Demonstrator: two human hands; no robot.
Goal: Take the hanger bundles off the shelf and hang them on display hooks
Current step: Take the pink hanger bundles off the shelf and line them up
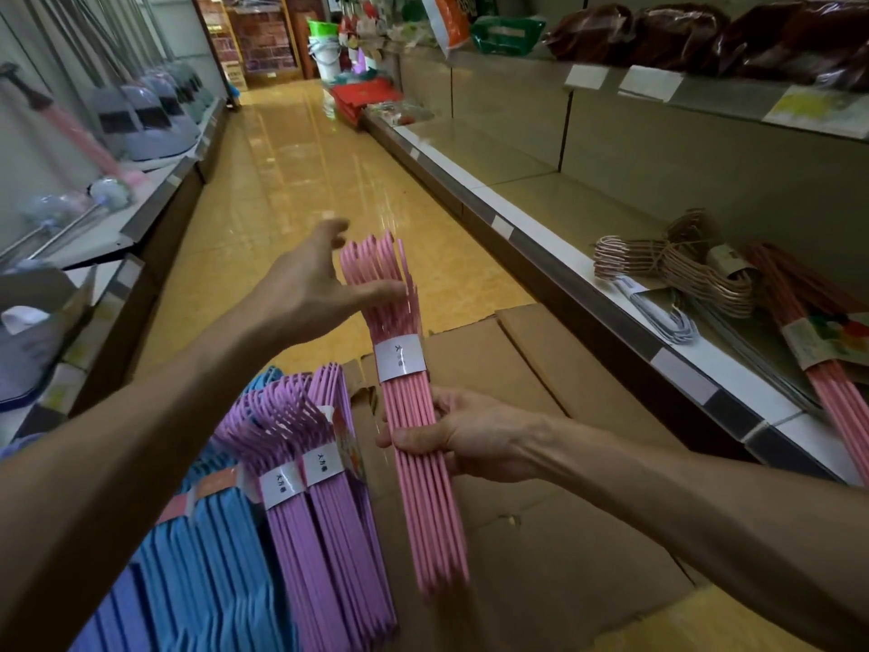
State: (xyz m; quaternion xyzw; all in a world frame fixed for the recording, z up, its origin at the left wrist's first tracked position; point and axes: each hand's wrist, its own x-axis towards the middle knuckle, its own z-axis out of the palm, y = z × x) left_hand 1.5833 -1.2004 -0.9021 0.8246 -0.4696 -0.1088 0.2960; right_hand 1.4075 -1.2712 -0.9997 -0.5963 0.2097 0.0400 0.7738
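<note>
The right hand (463, 437) grips a pink hanger bundle (414, 402) around its middle, fingers curled round the bars, holding it above a flattened cardboard box (541, 463). The left hand (312, 287) is spread loose, its thumb touching the bundle's hook end. Purple bundles (310, 510) and blue bundles (207, 557) lie just left. More hangers (696, 275) sit on the shelf (588, 270) at right.

Pink hanger bundle (414, 444) with white paper band (400, 358); lilac hanger bundles (319, 534); blue hanger bundles (207, 571); rose-gold wire hangers (677, 270); brown cardboard box (541, 369); glossy yellow floor tiles (291, 148); green bucket (322, 26).
</note>
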